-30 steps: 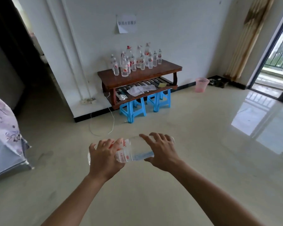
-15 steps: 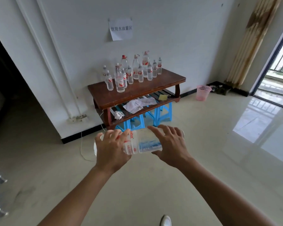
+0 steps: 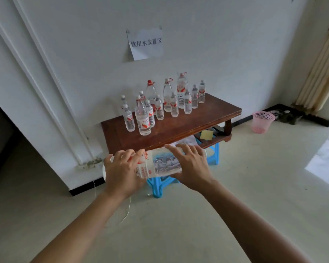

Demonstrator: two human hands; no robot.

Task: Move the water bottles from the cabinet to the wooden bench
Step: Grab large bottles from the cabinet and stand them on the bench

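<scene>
A large clear water bottle (image 3: pixel 158 164) with a red and white label lies sideways between my two hands at chest height. My left hand (image 3: pixel 122 169) grips its left end, fingers curled over the top. Over the right part my right hand (image 3: pixel 192 166) wraps its spread fingers. Just beyond the bottle stands the dark wooden bench (image 3: pixel 179 126) against the white wall. Several upright water bottles (image 3: pixel 160 103), big and small, crowd the back half of its top. The cabinet is not in view.
Blue plastic stools (image 3: pixel 160 184) stand under the bench, and papers lie on its lower shelf (image 3: pixel 207 134). A pink waste basket (image 3: pixel 262 121) sits on the floor to the right, near a curtain (image 3: pixel 319 73). A white cord (image 3: pixel 128 207) trails on the floor below my left hand.
I have walked closer to the bench, which now fills the middle of the view. Both hands keep the same hold on the sideways bottle.
</scene>
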